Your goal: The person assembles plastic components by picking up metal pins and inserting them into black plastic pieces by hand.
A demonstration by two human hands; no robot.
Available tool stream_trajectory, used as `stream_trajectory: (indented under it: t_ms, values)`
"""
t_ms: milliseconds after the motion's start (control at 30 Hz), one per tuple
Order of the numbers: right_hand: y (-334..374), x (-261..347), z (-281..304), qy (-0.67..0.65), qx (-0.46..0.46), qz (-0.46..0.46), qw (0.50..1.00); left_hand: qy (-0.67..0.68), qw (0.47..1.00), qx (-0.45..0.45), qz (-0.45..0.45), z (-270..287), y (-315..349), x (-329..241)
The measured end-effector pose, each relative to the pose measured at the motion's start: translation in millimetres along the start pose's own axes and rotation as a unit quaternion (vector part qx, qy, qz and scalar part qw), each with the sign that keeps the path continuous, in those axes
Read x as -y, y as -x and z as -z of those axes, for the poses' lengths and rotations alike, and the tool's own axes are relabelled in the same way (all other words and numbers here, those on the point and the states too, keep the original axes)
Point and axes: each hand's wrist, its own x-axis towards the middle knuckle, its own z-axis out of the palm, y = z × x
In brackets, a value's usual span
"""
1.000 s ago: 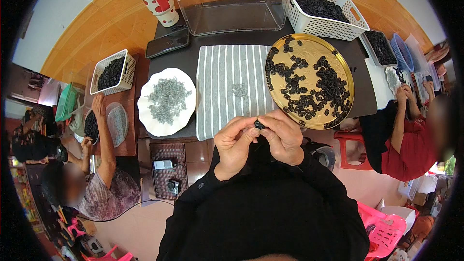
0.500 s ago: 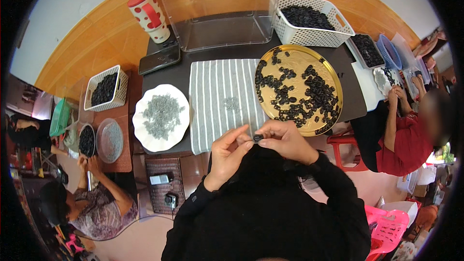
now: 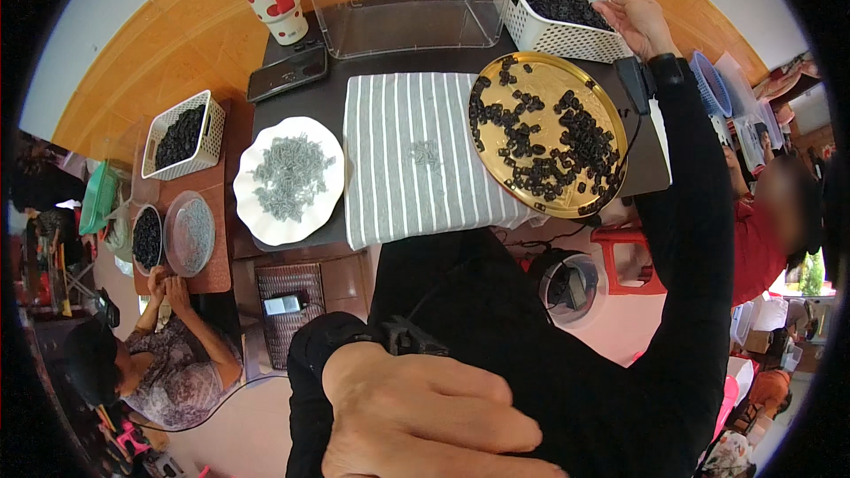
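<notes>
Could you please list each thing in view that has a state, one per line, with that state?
Right hand: stretched out, fingers on the white basket rim.
Left hand: close to the camera, lying on dark clothing, holding nothing visible.
White basket: filled with dark pieces.
Gold tray: partly covered with dark pieces.
White plate: heaped with grey bits.
Striped cloth: laid flat.
Clear box: empty.

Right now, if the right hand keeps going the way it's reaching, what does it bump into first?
Probably the white basket of dark pieces: the right hand is already at its far corner, seemingly touching the rim, though depth is hard to judge.
</notes>
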Motion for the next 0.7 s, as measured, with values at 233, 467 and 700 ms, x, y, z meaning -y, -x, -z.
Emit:
stream_trajectory:
  t_ms: [233,467,700]
  values:
    - [90,-47,-55,0.180,0.122,-0.087,0.972,0.102,0.965,-0.231,-0.068,-45,-5,21]
    - [116,-80,-84,0.560,0.289,0.159,0.760,0.246,0.964,0.090,0.041,4,-12,26]
    - [110,-104,-88,0.611,0.273,0.233,0.706,0.111,0.991,-0.055,0.044,14,16,38]
